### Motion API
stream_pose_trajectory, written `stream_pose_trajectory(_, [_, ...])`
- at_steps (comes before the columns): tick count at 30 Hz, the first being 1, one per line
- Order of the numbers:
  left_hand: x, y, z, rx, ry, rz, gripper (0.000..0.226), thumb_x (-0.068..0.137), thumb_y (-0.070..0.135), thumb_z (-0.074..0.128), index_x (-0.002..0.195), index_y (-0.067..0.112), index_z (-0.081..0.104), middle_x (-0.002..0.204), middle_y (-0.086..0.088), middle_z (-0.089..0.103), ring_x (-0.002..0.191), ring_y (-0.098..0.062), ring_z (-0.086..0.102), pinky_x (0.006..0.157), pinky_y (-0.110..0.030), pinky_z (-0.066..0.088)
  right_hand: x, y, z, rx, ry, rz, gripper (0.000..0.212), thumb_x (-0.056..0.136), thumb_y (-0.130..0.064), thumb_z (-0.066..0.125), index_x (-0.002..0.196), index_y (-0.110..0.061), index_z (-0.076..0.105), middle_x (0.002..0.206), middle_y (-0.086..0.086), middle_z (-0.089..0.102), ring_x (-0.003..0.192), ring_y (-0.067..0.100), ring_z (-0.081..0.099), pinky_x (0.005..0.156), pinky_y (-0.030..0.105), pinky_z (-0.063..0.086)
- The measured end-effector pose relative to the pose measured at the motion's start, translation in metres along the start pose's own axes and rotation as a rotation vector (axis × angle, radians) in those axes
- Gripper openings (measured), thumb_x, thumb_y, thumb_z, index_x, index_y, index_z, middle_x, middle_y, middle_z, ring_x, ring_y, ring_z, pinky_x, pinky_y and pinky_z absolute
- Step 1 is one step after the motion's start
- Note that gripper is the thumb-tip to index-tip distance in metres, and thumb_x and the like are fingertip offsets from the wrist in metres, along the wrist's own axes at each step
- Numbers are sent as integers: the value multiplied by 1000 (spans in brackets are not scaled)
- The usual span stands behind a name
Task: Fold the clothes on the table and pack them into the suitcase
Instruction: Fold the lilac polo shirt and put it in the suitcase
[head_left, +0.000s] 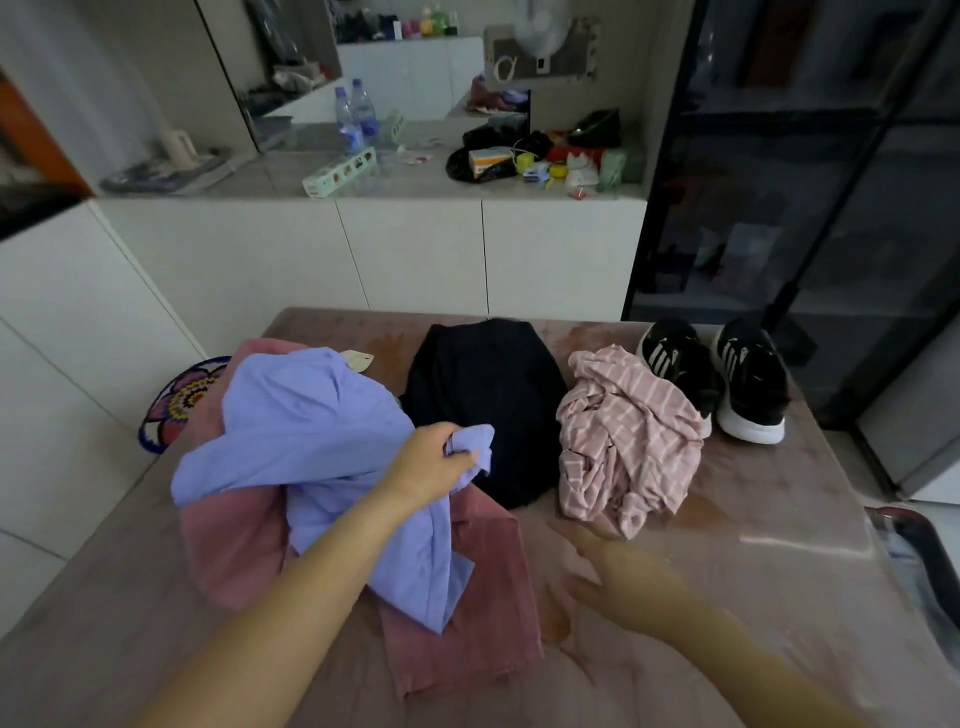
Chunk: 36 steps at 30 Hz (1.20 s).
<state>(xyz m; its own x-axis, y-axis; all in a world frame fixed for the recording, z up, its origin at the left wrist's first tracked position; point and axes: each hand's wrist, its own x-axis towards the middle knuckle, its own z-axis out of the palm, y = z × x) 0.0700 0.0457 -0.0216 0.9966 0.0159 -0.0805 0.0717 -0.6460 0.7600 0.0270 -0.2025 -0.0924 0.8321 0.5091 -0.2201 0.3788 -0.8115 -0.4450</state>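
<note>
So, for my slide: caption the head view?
Left hand grips the lilac shirt; right hand hovers over the table.

Left hand (434, 460): grips a bunched edge of the lilac shirt (311, 426), which lies crumpled over a pink garment (467, 623) on the table (753, 519). Right hand (618, 571): motion-blurred, apparently with fingers spread, above the table surface near the striped pink garment (623, 441). A black garment (488, 405) lies between the shirt and the striped garment. Black sneakers (727, 379) stand at the far right corner.
</note>
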Motion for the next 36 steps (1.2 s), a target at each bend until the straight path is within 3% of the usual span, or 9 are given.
stream_pose_trajectory(7, [-60, 116, -3, -605, -223, -8, 12, 95, 6, 50, 90, 13, 59, 82, 1, 63, 80, -9, 60, 74, -21, 48, -24, -4, -80, 328, 442, -67, 51, 85, -34, 68, 132, -27, 49, 119, -2, 57, 105, 13, 57, 83, 25, 42])
stream_pose_trajectory(12, [-87, 172, 0, -832, -157, 107, 1, 83, 12, 58, 82, 12, 59, 70, 5, 68, 71, -8, 64, 71, -20, 53, -50, -18, -117, 546, 270, -313, 56, 73, -32, 81, 122, -22, 57, 127, 1, 53, 117, 11, 48, 97, 25, 40])
stream_pose_trajectory(16, [-93, 187, -7, -705, -14, 149, 14, 74, 17, 66, 87, 14, 60, 74, 6, 70, 71, -8, 65, 70, -23, 53, -69, -1, -122, 456, 279, -156, 9, 82, -17, 71, 83, -20, 63, 74, -8, 65, 65, 7, 57, 60, 31, 43])
stream_pose_trajectory(17, [-93, 186, -9, -650, 15, 161, 15, 76, 14, 68, 89, 15, 61, 76, 5, 69, 71, -9, 65, 69, -23, 53, -73, 7, -126, 446, 312, -120, 14, 83, -15, 68, 76, -23, 60, 64, -10, 62, 58, 6, 54, 57, 31, 41])
stream_pose_trajectory(22, [-89, 169, -18, 61, 108, 227, 31, 75, 14, 79, 102, 9, 63, 92, -1, 68, 83, -17, 62, 76, -33, 51, -94, 32, -158, 599, 535, -71, 10, 87, -11, 60, 88, -1, 62, 70, 8, 59, 62, 10, 47, 57, 30, 41])
stream_pose_trajectory(25, [-85, 165, -12, 328, 81, 220, 32, 71, 23, 81, 87, 5, 60, 81, -5, 63, 77, -27, 57, 69, -37, 45, -104, 32, -180, 569, 531, -80, 15, 94, -12, 53, 86, 0, 56, 64, 4, 47, 50, 6, 38, 49, 23, 35])
stream_pose_trajectory(29, [-81, 177, -14, 327, 29, 217, 46, 63, 36, 81, 84, 0, 60, 77, -12, 60, 70, -18, 49, 65, -35, 41, -110, 35, -199, 405, 566, -170, 17, 95, -19, 54, 94, -2, 57, 82, 20, 61, 68, 29, 50, 63, 39, 45])
stream_pose_trajectory(34, [-75, 188, -20, 159, 155, 315, 33, 77, 30, 77, 89, 2, 65, 80, -6, 66, 71, -12, 54, 66, -27, 42, -124, 35, -225, 527, 478, -198, 47, 74, -42, 69, 89, 2, 64, 71, 24, 55, 64, 16, 49, 56, 26, 41])
stream_pose_trajectory(36, [-74, 194, -23, 77, 190, 342, 21, 83, 19, 72, 96, 3, 67, 84, 2, 67, 74, -5, 57, 67, -17, 44, -126, 37, -232, 413, 335, -115, 37, 69, -38, 77, 84, -5, 69, 68, 11, 63, 63, 10, 54, 54, 17, 43])
